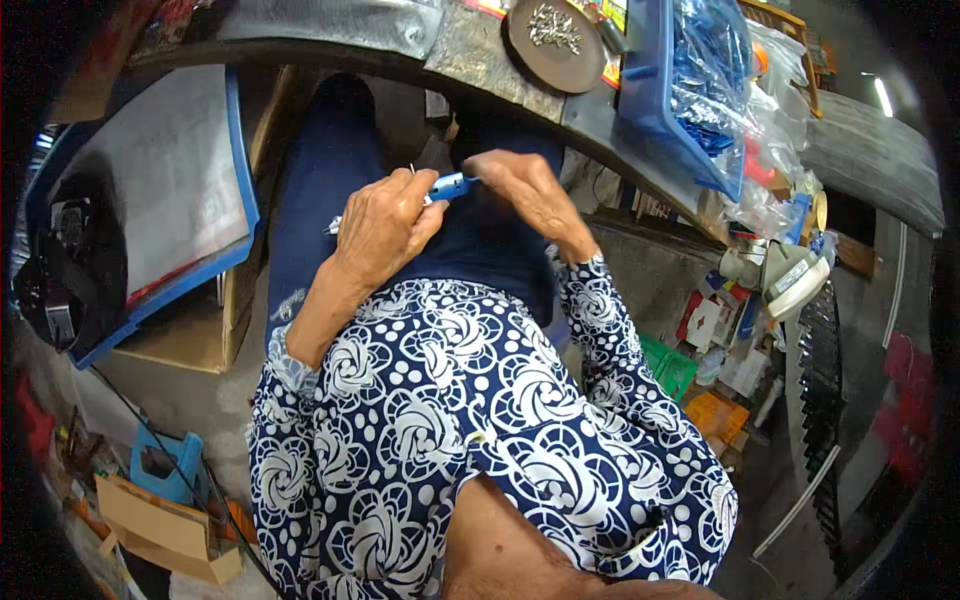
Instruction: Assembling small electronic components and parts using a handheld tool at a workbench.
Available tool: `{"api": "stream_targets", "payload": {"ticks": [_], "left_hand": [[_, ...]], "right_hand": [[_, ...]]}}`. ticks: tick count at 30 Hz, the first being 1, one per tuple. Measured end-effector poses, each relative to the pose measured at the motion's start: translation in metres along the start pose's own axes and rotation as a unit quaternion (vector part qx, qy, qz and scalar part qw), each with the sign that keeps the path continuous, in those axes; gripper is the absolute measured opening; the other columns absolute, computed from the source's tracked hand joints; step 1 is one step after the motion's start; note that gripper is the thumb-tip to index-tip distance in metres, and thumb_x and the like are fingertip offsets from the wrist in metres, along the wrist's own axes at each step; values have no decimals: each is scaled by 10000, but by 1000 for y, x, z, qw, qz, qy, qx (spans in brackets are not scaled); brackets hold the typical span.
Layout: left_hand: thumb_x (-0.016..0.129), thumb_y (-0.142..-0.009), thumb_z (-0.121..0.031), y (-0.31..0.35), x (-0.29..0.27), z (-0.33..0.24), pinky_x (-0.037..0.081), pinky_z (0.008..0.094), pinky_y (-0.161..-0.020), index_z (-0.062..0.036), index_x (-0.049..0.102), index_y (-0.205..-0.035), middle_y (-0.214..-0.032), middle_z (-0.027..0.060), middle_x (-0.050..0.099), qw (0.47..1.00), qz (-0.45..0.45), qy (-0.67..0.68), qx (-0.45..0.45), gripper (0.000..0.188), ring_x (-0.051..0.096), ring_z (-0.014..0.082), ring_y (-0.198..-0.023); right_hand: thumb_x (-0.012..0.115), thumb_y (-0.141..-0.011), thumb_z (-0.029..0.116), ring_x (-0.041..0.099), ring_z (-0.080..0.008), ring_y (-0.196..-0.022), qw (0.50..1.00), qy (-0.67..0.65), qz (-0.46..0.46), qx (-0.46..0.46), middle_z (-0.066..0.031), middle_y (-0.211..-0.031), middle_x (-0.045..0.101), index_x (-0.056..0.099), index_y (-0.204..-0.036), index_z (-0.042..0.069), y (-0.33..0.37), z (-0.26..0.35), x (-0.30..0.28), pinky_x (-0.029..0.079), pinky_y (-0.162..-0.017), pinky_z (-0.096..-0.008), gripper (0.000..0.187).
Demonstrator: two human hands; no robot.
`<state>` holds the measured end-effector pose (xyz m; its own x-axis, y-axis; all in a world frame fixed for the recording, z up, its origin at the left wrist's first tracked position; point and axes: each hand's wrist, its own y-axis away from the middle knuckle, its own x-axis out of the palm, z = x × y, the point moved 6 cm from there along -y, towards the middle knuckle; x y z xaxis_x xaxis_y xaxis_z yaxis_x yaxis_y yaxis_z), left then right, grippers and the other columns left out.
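My left hand [385, 225] is closed around a small blue-and-white plastic piece [450, 187] above my lap. Its blue end, with small dark openings, sticks out to the right of my fingers. White bits show at the other side of the fist, and a thin pin-like tip rises above the fingers. Close to the blue end is my right hand [525, 195], bent at the wrist. Its fingertips are smeared and partly turned away, so whether they hold anything is hidden.
Ahead is a worn workbench [480, 60] bearing a round brown dish [530, 62] of small metal parts. Right of it, a blue bin [645, 110] holds bagged blue pieces. At left stands a blue-edged box [250, 190]; an open cardboard box [165, 525] lies below.
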<state>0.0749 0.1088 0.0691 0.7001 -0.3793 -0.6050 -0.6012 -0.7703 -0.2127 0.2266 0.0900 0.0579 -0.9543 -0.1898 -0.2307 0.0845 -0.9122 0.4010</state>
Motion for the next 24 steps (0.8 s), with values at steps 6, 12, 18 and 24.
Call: {"api": "stream_targets", "payload": {"ticks": [6,12,18,24], "left_hand": [[610,-697,-102,-1,-4,4,453,357,-559,8,570,-914,-759,152,577,1000,0,-5,-27,246,574,293,-623],[612,-698,-105,1,-7,6,456,351,-577,6,574,-904,-776,149,586,998,-3,-2,-61,237,583,293,-654],[609,-700,-104,2,-12,13,455,358,-591,7,570,-900,-785,154,587,998,-23,-4,-62,232,579,305,-668],[602,-703,-124,11,-9,15,453,374,-551,-4,554,-871,-717,156,564,998,-39,-5,-54,212,569,305,-608]], "right_hand": [[540,-773,131,558,-167,-593,920,206,-298,-151,-127,-671,606,602,-811,-30,-4,57,-93,434,-551,-284,176],[569,-730,86,548,-329,-659,756,477,-355,-273,-140,-753,522,537,-817,40,-37,57,-117,436,-559,-395,104],[569,-687,54,542,-323,-649,713,571,-302,-274,-121,-715,493,482,-752,51,-45,53,-109,437,-551,-394,109],[560,-739,96,548,-324,-638,701,593,-280,-280,-128,-710,535,516,-758,69,-44,50,-102,430,-526,-381,54]]}}
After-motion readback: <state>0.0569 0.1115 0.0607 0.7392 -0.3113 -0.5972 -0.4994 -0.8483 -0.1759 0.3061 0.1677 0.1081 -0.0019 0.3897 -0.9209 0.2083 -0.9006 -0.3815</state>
